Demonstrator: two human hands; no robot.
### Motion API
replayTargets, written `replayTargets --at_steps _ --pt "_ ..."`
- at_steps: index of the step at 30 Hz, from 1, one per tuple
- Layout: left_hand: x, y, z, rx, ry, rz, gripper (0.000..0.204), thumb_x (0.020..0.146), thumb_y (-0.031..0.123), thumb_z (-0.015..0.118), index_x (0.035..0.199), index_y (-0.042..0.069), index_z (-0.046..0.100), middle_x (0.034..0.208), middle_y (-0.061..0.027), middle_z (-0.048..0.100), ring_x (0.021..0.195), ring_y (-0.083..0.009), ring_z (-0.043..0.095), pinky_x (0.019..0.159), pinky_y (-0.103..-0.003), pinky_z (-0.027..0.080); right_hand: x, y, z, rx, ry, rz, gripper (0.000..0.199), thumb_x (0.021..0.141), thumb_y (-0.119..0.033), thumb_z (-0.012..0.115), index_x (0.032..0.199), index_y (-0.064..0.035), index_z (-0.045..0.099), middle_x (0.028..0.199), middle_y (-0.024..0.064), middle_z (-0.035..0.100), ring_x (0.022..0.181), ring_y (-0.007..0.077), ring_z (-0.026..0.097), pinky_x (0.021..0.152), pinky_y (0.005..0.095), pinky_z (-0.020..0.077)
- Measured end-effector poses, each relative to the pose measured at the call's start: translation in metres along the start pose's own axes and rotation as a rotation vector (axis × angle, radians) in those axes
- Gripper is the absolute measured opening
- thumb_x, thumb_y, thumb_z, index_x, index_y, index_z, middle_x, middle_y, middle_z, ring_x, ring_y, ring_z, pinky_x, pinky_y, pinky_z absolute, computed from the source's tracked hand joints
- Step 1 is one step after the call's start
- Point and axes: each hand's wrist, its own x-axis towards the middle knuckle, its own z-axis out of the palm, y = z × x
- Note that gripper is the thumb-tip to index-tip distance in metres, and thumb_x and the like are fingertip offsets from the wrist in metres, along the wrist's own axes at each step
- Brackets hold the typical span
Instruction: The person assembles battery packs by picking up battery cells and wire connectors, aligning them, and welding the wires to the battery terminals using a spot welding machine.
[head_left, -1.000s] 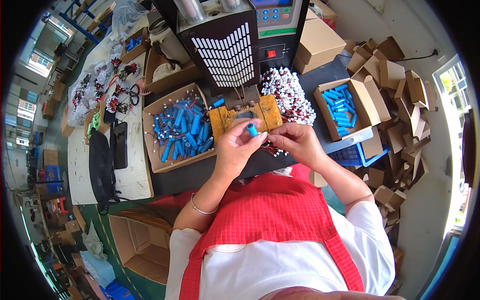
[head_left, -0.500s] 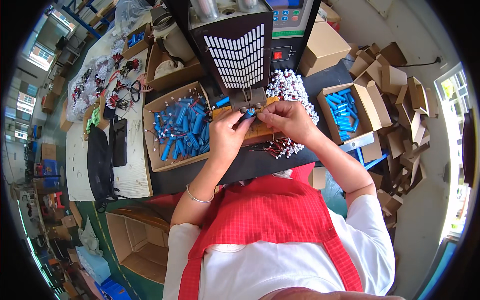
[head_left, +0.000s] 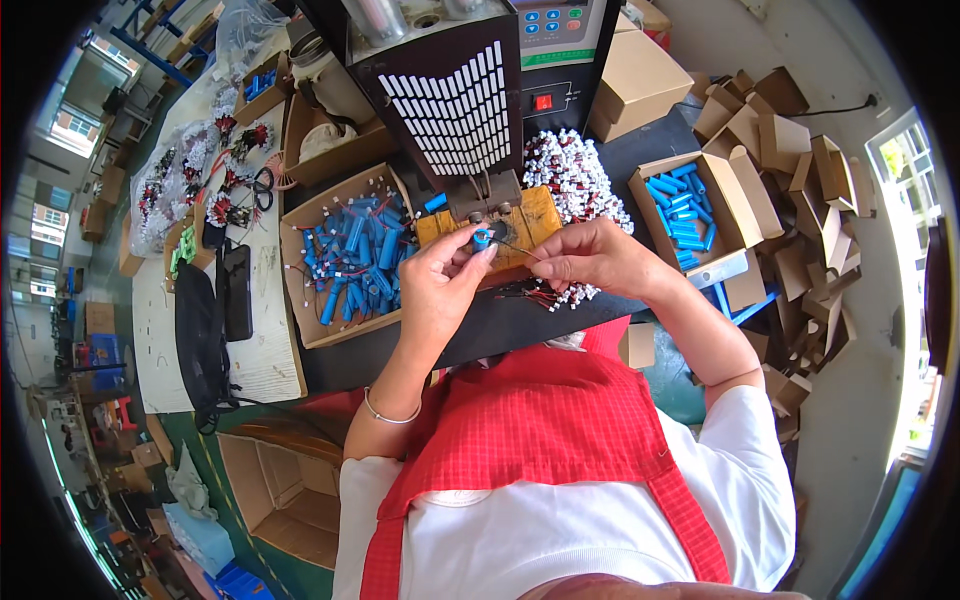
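Observation:
My left hand [head_left: 440, 280] grips a small blue cylindrical battery cell [head_left: 483, 238] between thumb and fingers, with one end facing up. A thin dark wire [head_left: 518, 248] runs from the cell's end towards my right hand [head_left: 595, 258], whose thumb and fingertips pinch its other end. Both hands are just in front of the spot welder's two thin electrodes [head_left: 484, 186], over a worn yellow block [head_left: 540, 212]. Another blue cell [head_left: 435, 202] lies left of the electrodes.
An open carton [head_left: 300, 325] of wired blue cells stands at left, another carton [head_left: 733, 215] of blue cells at right. White connectors with wires [head_left: 565, 165] are heaped beside the black welder [head_left: 450, 110]. Empty cardboard boxes [head_left: 800, 220] pile up at far right.
The cell has come down and left from under the electrodes, its end now tipped upward. My right hand has moved down and away from the cell, drawing the wire out straight.

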Motion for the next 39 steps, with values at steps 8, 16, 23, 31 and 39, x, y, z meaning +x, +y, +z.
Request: replayTargets --at_steps 8,16,23,31,39 --pt "-0.007 0.002 -0.013 -0.745 -0.206 -0.108 0.023 0.082 -0.003 0.060 0.105 -0.003 0.057 0.118 -0.0104 0.051 0.103 -0.0225 0.057 0.087 -0.029 0.047 -0.011 0.003 0.013 -0.177 -0.065 -0.308 0.015 0.081 -0.013 0.066 0.090 -0.0013 0.067 0.070 0.0032 0.062 0.068 0.0097 0.059 0.060 0.0235 0.0473" --pt "0.003 -0.008 0.001 -0.177 0.035 0.013 0.026 0.078 -0.004 0.064 0.103 -0.004 0.059 0.088 -0.0071 0.063 0.079 -0.0146 0.063 0.071 -0.023 0.050 0.009 0.013 0.033 -0.350 0.375 -0.515 0.010 0.080 -0.008 0.065 0.086 0.0005 0.067 0.069 0.0086 0.062 0.064 0.0172 0.061 0.056 0.0267 0.0461" --pt "0.015 -0.010 0.008 0.246 0.179 0.375 0.019 0.071 -0.001 0.068 0.090 -0.002 0.064 0.078 -0.0123 0.063 0.067 -0.0214 0.061 0.061 -0.027 0.047 0.022 0.011 0.031 -0.245 0.361 -0.315 0.017 0.084 -0.014 0.063 0.090 0.0014 0.067 0.070 0.0025 0.060 0.056 0.0049 0.053 0.049 0.0205 0.0426" --pt "0.018 -0.010 0.007 0.335 0.128 0.362 0.023 0.074 -0.002 0.066 0.097 -0.002 0.064 0.089 -0.0110 0.065 0.077 -0.0169 0.063 0.071 -0.025 0.047 0.028 0.012 0.031 -0.256 0.389 -0.271 0.016 0.084 -0.013 0.063 0.088 0.0021 0.067 0.068 0.0020 0.061 0.058 0.0045 0.053 0.050 0.0209 0.0430" --pt "0.016 -0.011 0.006 0.329 0.109 0.353 0.023 0.074 -0.002 0.068 0.096 -0.005 0.063 0.082 -0.0086 0.064 0.077 -0.0114 0.061 0.069 -0.022 0.047 0.026 0.018 0.034 -0.281 0.432 -0.334 0.017 0.082 -0.013 0.064 0.087 0.0029 0.067 0.068 0.0050 0.062 0.062 0.0072 0.057 0.054 0.0233 0.0460"
